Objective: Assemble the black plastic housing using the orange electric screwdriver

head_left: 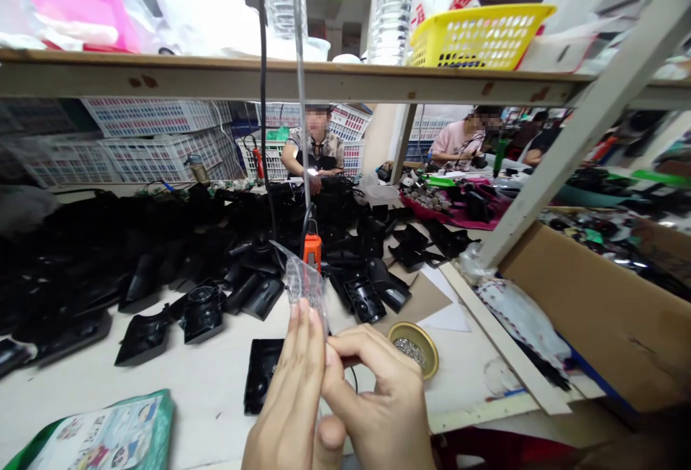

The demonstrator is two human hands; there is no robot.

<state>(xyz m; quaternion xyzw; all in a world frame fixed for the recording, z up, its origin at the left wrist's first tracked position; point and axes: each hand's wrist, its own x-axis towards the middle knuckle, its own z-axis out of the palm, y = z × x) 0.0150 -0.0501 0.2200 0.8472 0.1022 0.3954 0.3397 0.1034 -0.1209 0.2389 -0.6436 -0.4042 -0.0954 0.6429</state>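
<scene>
Both my hands are raised close together at the bottom centre. My left hand has its fingers pressed together upright on a small clear plastic bag that sticks up above them. My right hand is curled, pinching the same bag from the right side. Under the hands lies a flat black plastic part on the white table. A small brass-coloured bowl of tiny screws sits just right of my right hand.
Many black plastic housings cover the table's middle and left. An orange-handled tool hangs on a cable. A printed green bag lies front left, a cardboard box at right. Two people sit across the table; a shelf runs overhead.
</scene>
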